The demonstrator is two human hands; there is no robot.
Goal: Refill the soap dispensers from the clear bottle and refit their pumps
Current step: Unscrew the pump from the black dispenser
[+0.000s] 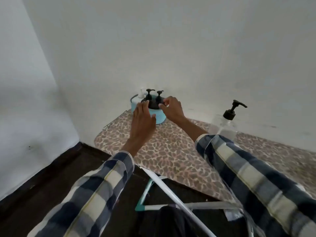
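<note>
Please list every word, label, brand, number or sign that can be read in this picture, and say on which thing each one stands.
There is no readable text in this view.
Clear bottle: no label or print can be made out.
Dark dispensers and white bottle in the blue basket: no lettering shows; both hands partly cover them.
Patterned board cover: a print only, no words.

both arms wear long plaid sleeves [95, 190] in navy, grey and cream.
</note>
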